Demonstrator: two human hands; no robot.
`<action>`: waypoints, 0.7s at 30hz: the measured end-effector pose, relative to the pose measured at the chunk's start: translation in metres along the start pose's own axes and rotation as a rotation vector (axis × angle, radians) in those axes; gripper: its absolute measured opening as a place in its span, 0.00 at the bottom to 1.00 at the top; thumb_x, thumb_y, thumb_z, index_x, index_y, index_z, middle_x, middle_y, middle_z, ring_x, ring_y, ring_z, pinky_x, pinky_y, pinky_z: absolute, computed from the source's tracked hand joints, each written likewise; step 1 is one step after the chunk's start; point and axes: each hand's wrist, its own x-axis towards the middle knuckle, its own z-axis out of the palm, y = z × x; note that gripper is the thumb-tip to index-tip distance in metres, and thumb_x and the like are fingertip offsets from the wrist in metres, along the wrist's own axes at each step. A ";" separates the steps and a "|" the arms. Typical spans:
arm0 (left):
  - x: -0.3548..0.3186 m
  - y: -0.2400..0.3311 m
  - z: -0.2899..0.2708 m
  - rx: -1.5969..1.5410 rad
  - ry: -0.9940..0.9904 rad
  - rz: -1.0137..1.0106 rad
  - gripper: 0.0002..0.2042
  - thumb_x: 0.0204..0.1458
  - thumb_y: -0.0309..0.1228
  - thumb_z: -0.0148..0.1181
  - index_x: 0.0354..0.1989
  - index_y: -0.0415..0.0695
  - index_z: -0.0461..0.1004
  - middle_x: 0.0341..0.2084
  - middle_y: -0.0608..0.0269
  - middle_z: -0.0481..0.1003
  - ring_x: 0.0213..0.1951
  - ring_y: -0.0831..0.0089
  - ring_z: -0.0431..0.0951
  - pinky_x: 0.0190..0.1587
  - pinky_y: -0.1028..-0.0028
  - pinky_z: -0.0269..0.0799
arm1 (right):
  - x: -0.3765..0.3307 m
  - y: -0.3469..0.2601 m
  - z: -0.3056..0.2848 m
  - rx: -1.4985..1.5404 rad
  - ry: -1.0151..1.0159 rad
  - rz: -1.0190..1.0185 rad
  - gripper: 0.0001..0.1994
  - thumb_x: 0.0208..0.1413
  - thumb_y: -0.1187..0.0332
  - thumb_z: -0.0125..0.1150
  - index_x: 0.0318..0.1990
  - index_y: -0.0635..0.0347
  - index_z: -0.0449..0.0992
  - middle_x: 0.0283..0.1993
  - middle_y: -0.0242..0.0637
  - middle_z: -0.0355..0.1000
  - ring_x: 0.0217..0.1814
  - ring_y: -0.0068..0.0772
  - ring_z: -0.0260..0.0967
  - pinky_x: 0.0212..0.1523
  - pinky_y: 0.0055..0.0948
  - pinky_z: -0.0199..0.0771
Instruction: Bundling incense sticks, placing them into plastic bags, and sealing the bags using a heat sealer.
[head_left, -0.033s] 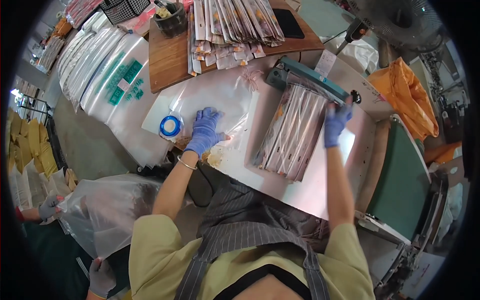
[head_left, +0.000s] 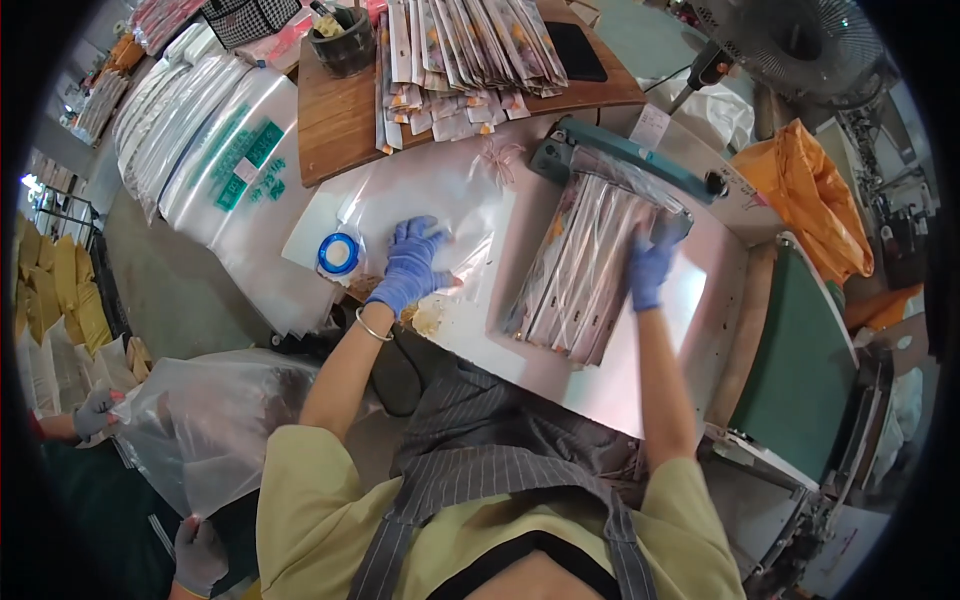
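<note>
My left hand (head_left: pixel 412 265), in a blue glove with bare fingertips, lies flat with fingers spread on clear plastic bags (head_left: pixel 385 200). A blue tape roll (head_left: pixel 338 254) sits left of it. Slightly blurred, my right hand (head_left: pixel 655 262) is at the right edge of a clear bag of long packets (head_left: pixel 585 265); whether its fingers grip the plastic is unclear. The bag's far end lies at a teal bar sealer (head_left: pixel 640 160).
A wooden board (head_left: pixel 335 130) carries stacked packets (head_left: pixel 470 60), a dark pot (head_left: pixel 343 45) and a black phone-like slab (head_left: pixel 575 52). A green conveyor belt (head_left: pixel 805 360) runs at right. A fan (head_left: pixel 790 45) stands behind. At lower left, another person's gloved hands hold clear plastic (head_left: pixel 215 420).
My right hand has come down and left, away from the sealer's right end to the bag's edge. My left hand stays on the plastic bags.
</note>
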 end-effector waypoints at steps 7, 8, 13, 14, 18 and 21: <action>0.011 -0.009 0.005 -0.651 -0.329 -0.250 0.10 0.40 0.37 0.62 0.29 0.48 0.72 0.32 0.62 0.73 0.38 0.68 0.71 0.41 0.69 0.66 | -0.083 -0.019 -0.012 -0.051 -0.216 0.253 0.18 0.48 0.63 0.55 0.46 0.61 0.68 0.43 0.46 0.67 0.45 0.44 0.64 0.47 0.36 0.63; 0.010 -0.011 0.007 -0.304 -0.250 -0.020 0.09 0.41 0.36 0.61 0.28 0.46 0.72 0.28 0.61 0.73 0.35 0.65 0.72 0.39 0.67 0.67 | -0.083 -0.020 -0.015 -0.052 -0.215 0.250 0.18 0.48 0.63 0.55 0.46 0.61 0.68 0.43 0.46 0.67 0.45 0.44 0.64 0.47 0.36 0.63; 0.013 -0.026 0.030 -0.092 -0.045 -0.126 0.09 0.41 0.37 0.59 0.24 0.44 0.72 0.26 0.58 0.71 0.34 0.59 0.70 0.39 0.64 0.66 | -0.078 -0.065 -0.010 -0.085 -0.148 0.023 0.17 0.43 0.67 0.58 0.43 0.62 0.69 0.47 0.49 0.63 0.49 0.49 0.60 0.50 0.39 0.60; 0.015 -0.030 0.034 -0.106 -0.029 -0.158 0.09 0.42 0.37 0.58 0.24 0.44 0.72 0.26 0.55 0.71 0.33 0.57 0.71 0.38 0.64 0.66 | -0.074 -0.089 -0.008 -0.014 -0.208 -0.030 0.17 0.43 0.69 0.58 0.43 0.61 0.69 0.48 0.48 0.62 0.49 0.48 0.60 0.50 0.38 0.60; 0.020 -0.020 0.018 0.074 -0.084 0.255 0.10 0.42 0.37 0.57 0.24 0.43 0.71 0.22 0.52 0.72 0.29 0.54 0.71 0.35 0.61 0.66 | -0.067 -0.139 0.005 0.158 -0.285 -0.110 0.14 0.43 0.71 0.59 0.40 0.62 0.70 0.48 0.49 0.62 0.50 0.50 0.59 0.51 0.37 0.60; 0.029 -0.042 0.013 -0.052 -0.107 0.111 0.10 0.44 0.36 0.58 0.24 0.42 0.70 0.20 0.54 0.71 0.25 0.60 0.71 0.32 0.64 0.67 | -0.072 -0.146 0.024 0.186 -0.356 -0.097 0.14 0.43 0.71 0.59 0.40 0.63 0.69 0.48 0.49 0.61 0.50 0.50 0.59 0.51 0.38 0.60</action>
